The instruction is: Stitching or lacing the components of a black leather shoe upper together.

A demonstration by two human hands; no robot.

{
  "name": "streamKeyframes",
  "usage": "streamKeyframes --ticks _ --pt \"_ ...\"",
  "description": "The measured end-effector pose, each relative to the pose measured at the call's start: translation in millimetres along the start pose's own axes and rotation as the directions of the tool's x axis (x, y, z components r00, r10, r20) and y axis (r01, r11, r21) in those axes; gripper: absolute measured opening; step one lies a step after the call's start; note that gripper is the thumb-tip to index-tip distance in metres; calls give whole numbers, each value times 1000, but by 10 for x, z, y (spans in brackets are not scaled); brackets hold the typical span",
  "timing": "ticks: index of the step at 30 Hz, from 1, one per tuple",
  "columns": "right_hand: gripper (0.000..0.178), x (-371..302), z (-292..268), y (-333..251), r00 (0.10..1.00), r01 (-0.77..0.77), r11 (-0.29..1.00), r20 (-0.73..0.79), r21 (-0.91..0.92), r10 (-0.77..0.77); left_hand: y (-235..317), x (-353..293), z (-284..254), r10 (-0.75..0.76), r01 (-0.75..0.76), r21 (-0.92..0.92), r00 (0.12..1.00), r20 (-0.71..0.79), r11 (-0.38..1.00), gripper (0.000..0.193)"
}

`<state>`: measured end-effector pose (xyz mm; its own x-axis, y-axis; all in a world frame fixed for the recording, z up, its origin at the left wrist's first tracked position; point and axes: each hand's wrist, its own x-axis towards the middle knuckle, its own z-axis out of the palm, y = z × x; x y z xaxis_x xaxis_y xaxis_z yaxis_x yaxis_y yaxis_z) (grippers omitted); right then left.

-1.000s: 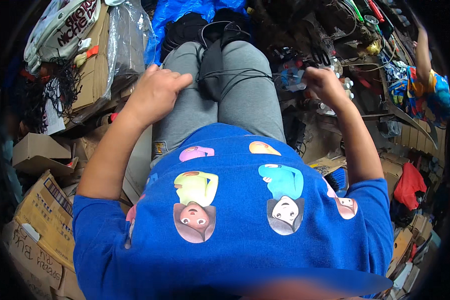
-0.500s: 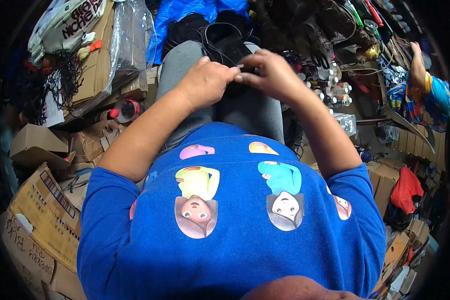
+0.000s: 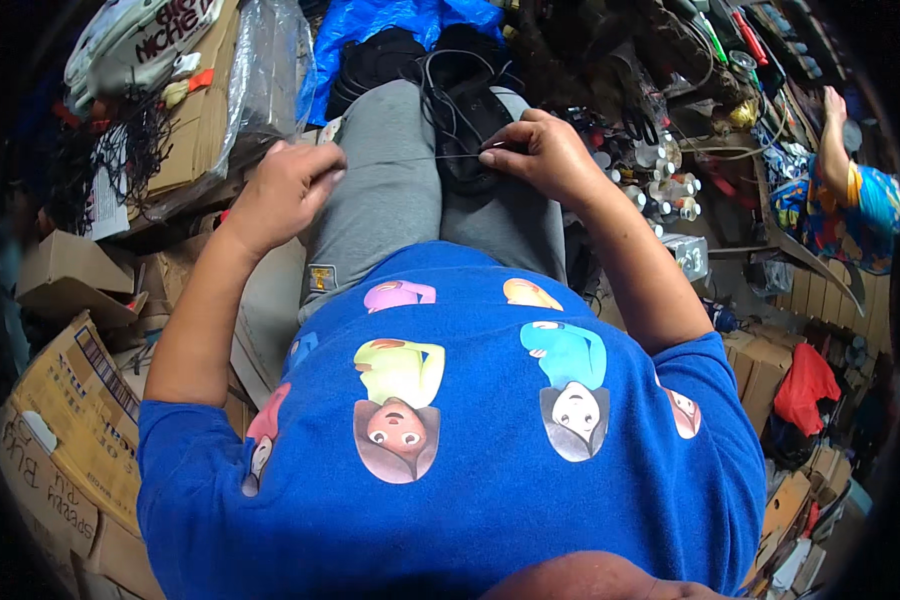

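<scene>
A thin dark thread (image 3: 410, 160) stretches nearly straight across my lap between my two hands. My left hand (image 3: 288, 195), over the outer side of my left thigh, is closed with thumb and fingers pinched on one end. Above the right thigh, my right hand (image 3: 548, 160) pinches the other end between thumb and forefinger; a tiny pale bit shows at its fingertips. Lying on my lap beside the right hand is a black item (image 3: 465, 175), shoe-like in shape, with loops of dark cord (image 3: 445, 75) over its far end. My right hand partly covers it.
Flattened cardboard (image 3: 190, 130) and clear plastic wrap (image 3: 265, 75) lie to the left, near a small open box (image 3: 75, 275). Several small bottles (image 3: 670, 190) stand at the right. Beyond them, another person's arm (image 3: 832, 140) shows. Blue sheeting (image 3: 355, 25) lies at the far end.
My hands were close together over the lap. The left hand has drawn away to the left, and the thread now spans the gap. My right hand has stayed nearly in place.
</scene>
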<state>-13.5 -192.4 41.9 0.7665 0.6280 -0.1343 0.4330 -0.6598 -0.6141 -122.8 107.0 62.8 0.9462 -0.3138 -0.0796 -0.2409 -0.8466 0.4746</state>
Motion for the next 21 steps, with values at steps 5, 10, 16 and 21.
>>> streamKeyframes --ticks 5,10,16,21 --pt "39 3 -448 -210 978 205 584 -141 786 -154 320 246 -105 -1 -223 -774 961 -277 592 13" --pt "45 -310 -910 -367 932 34 347 95 937 -349 648 549 181 276 -135 -989 950 -147 -62 25" --pt "31 -741 -820 689 894 -371 925 239 -84 380 -338 32 65 272 -276 -38 957 -98 960 12" --pt "35 -1864 -1354 2269 758 -639 699 -108 -321 644 -804 -903 -1627 -442 707 203 612 -656 677 24"
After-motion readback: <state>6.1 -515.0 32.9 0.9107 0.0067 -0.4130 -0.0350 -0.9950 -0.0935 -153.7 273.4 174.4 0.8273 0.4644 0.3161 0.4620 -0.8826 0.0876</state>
